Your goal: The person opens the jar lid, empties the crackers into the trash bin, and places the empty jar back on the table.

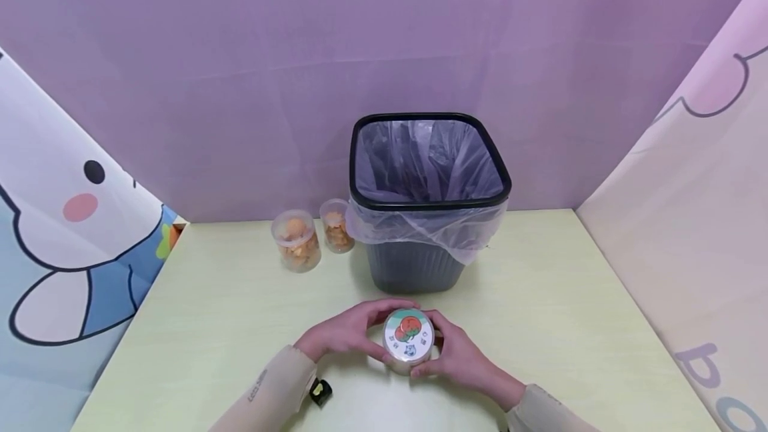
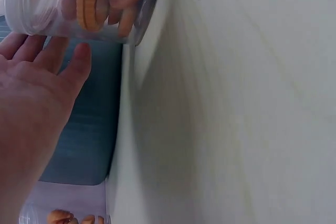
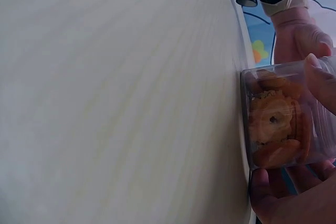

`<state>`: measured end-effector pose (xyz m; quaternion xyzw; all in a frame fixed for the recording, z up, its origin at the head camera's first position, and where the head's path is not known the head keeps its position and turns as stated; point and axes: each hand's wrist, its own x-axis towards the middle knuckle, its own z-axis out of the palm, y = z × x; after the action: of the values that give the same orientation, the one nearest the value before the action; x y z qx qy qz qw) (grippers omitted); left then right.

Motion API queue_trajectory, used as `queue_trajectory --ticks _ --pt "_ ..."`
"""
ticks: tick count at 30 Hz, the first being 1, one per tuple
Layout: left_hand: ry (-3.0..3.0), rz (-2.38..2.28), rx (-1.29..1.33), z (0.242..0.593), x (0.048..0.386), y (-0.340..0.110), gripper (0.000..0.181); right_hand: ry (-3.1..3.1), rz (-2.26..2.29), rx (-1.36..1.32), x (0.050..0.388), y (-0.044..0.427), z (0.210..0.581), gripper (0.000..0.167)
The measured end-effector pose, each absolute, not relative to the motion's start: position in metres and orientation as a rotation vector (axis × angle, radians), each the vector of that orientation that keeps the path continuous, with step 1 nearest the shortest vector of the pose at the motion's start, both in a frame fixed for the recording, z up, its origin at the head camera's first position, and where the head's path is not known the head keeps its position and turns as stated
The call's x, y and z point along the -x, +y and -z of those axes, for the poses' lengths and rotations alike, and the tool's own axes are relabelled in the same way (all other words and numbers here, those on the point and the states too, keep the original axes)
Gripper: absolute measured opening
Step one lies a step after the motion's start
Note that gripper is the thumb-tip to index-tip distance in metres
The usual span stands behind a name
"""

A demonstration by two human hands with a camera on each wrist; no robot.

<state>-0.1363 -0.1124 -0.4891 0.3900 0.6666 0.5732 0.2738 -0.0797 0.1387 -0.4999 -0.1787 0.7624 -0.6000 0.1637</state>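
Near the front of the table stands a clear plastic jar of cookies point(image 1: 399, 367), its round lid point(image 1: 410, 335) carrying a sticker with red tomatoes on a green and white ground. My left hand point(image 1: 347, 331) holds it from the left, fingers behind and thumb in front. From the other side my right hand point(image 1: 461, 356) grips it too. In the right wrist view, orange-brown cookies point(image 3: 273, 121) show through the jar wall, and the base sits at the tabletop. The left wrist view has my left hand point(image 2: 37, 85) against the jar by its lid end.
A dark grey trash bin point(image 1: 414, 269) with a black rim and a clear liner stands behind the jar. To its left are two clear jars, a wider one point(image 1: 298, 242) and a narrower one point(image 1: 337, 227), both holding orange-brown pieces. Fabric walls bound the table point(image 1: 210, 325).
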Motion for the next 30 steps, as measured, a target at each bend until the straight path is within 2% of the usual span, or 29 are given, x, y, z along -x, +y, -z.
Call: queue_trajectory --ticks 21,30 --pt "2.036 -1.706 -0.800 0.492 0.102 -0.106 0.083 2.159 1.726 0.518 0.079 0.138 0.502 0.083" --pt "2.196 -1.751 -0.772 0.489 0.087 -0.099 0.084 2.187 1.704 0.542 0.082 0.140 0.507 0.084"
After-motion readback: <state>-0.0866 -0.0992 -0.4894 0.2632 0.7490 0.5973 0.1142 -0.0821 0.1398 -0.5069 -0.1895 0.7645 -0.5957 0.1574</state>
